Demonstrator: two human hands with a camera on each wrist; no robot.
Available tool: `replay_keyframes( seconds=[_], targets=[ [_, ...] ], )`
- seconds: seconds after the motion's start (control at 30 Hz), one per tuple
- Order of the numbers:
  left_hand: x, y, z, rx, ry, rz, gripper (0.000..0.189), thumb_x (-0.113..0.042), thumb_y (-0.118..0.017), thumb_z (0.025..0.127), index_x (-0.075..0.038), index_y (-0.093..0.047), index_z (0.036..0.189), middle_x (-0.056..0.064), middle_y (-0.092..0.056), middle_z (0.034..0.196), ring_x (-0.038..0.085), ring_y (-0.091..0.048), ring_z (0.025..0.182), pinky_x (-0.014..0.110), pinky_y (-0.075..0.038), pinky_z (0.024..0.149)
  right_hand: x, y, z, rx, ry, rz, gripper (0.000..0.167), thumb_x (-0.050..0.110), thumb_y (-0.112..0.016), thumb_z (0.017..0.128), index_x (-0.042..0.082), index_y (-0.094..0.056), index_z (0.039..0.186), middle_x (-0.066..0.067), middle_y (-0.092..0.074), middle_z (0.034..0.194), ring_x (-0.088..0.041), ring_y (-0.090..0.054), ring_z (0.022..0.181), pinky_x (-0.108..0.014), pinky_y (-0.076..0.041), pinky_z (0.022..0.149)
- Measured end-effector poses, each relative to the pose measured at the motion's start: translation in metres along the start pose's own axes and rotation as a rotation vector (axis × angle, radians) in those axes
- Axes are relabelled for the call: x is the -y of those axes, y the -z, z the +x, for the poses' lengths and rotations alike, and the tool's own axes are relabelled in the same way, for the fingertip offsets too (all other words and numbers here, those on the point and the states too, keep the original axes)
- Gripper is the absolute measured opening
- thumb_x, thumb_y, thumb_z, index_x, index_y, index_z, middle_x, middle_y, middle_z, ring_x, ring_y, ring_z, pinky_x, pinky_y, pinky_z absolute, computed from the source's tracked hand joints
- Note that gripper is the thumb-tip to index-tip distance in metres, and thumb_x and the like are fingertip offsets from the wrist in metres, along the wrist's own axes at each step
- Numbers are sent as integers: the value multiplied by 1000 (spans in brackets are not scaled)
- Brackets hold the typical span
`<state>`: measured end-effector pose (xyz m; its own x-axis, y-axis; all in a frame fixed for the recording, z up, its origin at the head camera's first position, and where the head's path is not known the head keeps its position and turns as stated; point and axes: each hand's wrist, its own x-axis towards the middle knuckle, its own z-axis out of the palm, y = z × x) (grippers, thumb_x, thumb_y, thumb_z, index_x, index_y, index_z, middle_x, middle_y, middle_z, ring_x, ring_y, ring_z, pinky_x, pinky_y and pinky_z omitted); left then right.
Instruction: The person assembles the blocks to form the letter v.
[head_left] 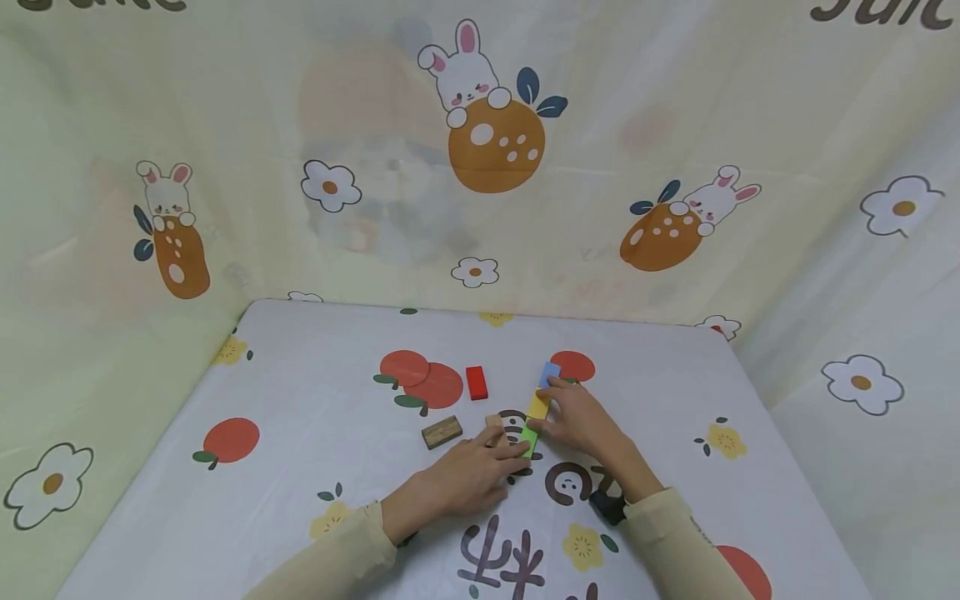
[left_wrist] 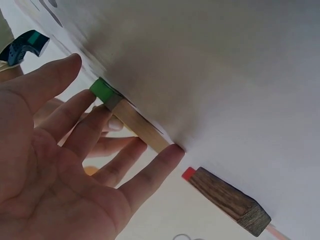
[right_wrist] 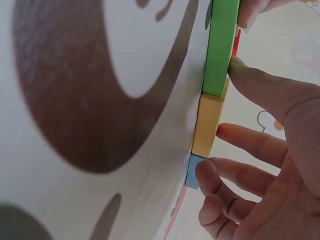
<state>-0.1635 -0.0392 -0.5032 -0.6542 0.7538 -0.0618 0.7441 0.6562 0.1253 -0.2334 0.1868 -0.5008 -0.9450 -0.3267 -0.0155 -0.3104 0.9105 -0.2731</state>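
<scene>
Three blocks, green (head_left: 530, 443), yellow (head_left: 537, 406) and blue (head_left: 550, 372), lie end to end in a slanting row on the table. My right hand (head_left: 581, 419) rests along this row from the right. In the right wrist view its thumb touches the green block (right_wrist: 220, 50), while fingertips touch the yellow block (right_wrist: 207, 125) and the blue block (right_wrist: 194, 167). From the left, my left hand (head_left: 468, 475) spreads its fingers over a pale wooden block (left_wrist: 137, 122) beside the green one. Its fingertips reach both blocks, the fingers mostly straight.
A dark-grained wooden block (head_left: 442, 432) lies left of the pale one. Behind it stands a red block (head_left: 476, 382). The tablecloth (head_left: 300, 450) carries printed fruit and flowers, and patterned curtains (head_left: 375, 233) rise at the back and sides. A black strap (head_left: 607, 506) shows at the right wrist.
</scene>
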Motion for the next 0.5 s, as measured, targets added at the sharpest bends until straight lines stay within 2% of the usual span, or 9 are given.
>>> replay_keyframes(
  seconds=[0.2,0.5],
  targets=[
    [-1,-2,1,8,3,5,55,-31,-70,102,-32,-55,155,-12,-46,167,24,-45,148,35,-58,105,0,0,0,-1,-4,5,60,38,-84,90,0,-70,134,-26,-57,154,-45,-51,147,-59,-42,121],
    [-1,0,0,23,13,-29,55,-30,-69,102,-32,-54,155,-12,-44,168,27,-43,153,42,-57,109,3,3,0,11,-34,10,61,38,-85,89,2,-70,135,-24,-56,156,-44,-51,148,-59,-42,121]
  ],
)
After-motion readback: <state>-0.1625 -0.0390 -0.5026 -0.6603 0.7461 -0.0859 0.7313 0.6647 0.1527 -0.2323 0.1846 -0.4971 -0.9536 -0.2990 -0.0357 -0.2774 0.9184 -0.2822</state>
